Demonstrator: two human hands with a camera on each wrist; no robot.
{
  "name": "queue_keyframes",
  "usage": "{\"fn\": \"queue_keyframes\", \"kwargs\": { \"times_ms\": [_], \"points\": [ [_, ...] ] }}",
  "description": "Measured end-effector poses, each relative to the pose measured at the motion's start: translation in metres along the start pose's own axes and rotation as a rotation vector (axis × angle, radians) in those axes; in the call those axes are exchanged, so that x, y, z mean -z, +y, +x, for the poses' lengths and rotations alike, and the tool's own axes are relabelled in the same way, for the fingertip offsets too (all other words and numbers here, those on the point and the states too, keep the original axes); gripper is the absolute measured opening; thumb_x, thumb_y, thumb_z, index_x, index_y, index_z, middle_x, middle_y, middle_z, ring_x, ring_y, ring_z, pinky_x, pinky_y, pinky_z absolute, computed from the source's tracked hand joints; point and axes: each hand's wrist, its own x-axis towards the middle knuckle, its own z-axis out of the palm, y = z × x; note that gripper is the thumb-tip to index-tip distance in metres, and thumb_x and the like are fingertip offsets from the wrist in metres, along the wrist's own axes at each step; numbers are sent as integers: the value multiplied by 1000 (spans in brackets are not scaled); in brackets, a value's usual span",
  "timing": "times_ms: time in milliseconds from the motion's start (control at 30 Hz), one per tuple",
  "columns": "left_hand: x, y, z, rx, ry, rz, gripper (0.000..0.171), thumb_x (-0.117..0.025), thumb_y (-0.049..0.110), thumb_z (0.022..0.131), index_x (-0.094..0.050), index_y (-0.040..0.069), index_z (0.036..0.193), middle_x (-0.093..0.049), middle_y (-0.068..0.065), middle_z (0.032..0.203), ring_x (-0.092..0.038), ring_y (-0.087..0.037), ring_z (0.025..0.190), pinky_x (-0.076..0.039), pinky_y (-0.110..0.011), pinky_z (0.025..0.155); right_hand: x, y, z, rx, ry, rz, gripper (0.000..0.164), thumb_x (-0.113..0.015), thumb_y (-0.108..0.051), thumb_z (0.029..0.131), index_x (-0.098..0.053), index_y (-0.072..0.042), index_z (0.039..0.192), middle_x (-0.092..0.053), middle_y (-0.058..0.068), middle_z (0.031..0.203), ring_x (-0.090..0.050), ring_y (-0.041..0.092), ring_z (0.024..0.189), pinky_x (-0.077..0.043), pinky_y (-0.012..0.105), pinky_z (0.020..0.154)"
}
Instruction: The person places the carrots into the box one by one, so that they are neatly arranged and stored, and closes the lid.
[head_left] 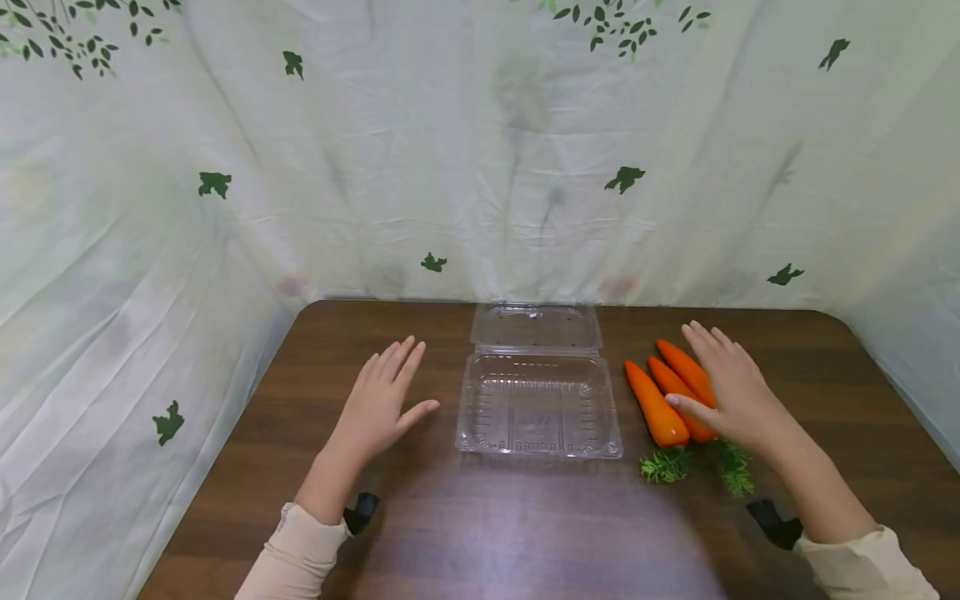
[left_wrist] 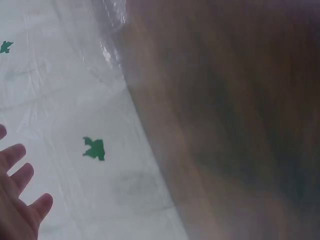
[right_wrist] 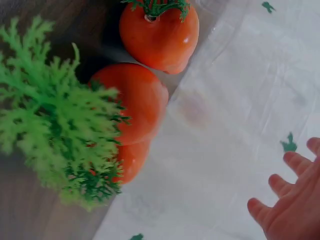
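Note:
In the head view a clear plastic clamshell box (head_left: 538, 408) lies on the table with its lid (head_left: 536, 327) folded back toward the far edge. To its right, three orange carrots (head_left: 654, 404) with green leafy tops (head_left: 664, 465) lie side by side, stems toward me. My right hand (head_left: 738, 392), fingers extended, is over the rightmost carrots and hides part of them; whether it touches them I cannot tell. Left of the box, my left hand (head_left: 378, 404) is held with fingers straight and thumb out, holding nothing. The right wrist view shows the carrots' stem ends (right_wrist: 159, 37) up close.
The brown wooden table (head_left: 480, 517) has rounded far corners. A pale cloth (head_left: 480, 167) with green leaf prints hangs behind it and along both sides. Dark wrist straps (head_left: 362, 512) sit below the light sleeves (head_left: 303, 550).

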Motion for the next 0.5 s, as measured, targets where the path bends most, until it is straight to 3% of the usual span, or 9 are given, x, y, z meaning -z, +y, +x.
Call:
{"fn": "queue_keyframes", "kwargs": {
  "times_ms": [133,267,500],
  "points": [
    [-11,6,-2,4,86,-46,75,-37,59,87,-25,9,142,-30,-15,140,-30,-34,125,-25,-50,98,1,5,-5,-10,62,90,86,-67,-30,81,-13,-5,144,-20,21,143,-15,41,129,-12,55,101],
    [-19,16,-4,73,120,-148,71,-44,54,87,-27,11,141,-31,-14,139,-32,-34,122,-28,-53,94,1,7,-11,-54,88,163,83,-65,-26,83,-12,-4,143,-20,23,143,-19,43,127,-14,57,99],
    [-29,34,-7,254,104,-554,61,-53,34,90,-26,15,141,-26,-9,142,-25,-29,127,-27,-53,96,-3,12,-21,-163,110,254,79,-61,-24,86,-10,-8,144,-17,24,143,-18,47,125,-13,64,95]
  ]
}}
